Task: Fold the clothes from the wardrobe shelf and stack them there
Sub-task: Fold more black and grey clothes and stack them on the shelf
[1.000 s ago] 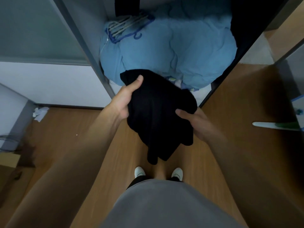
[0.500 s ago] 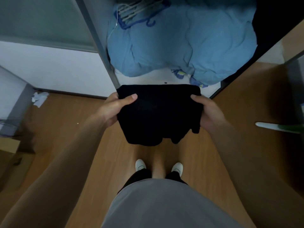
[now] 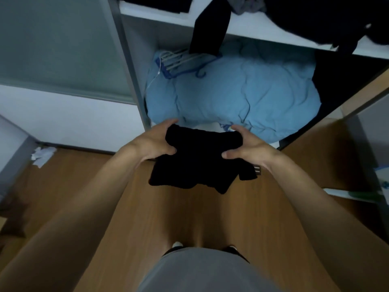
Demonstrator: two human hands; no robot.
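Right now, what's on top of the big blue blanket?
A bunch of hangers lies on the blue blanket; dark hanging cloth hides their far ends.

A bulging blue duvet (image 3: 242,98) fills the lower compartment nearly wall to wall, with hangers (image 3: 181,60) lying on its back left; only a thin white strip of base (image 3: 202,125) is bare in front. On the white shelf (image 3: 263,31) above, bare board lies between a dark garment (image 3: 208,28) drooping over the edge and a black heap (image 3: 326,17) at right. The left hand (image 3: 153,142) and right hand (image 3: 250,146) hold the black garment (image 3: 200,161) in open air above the wooden floor (image 3: 189,218)
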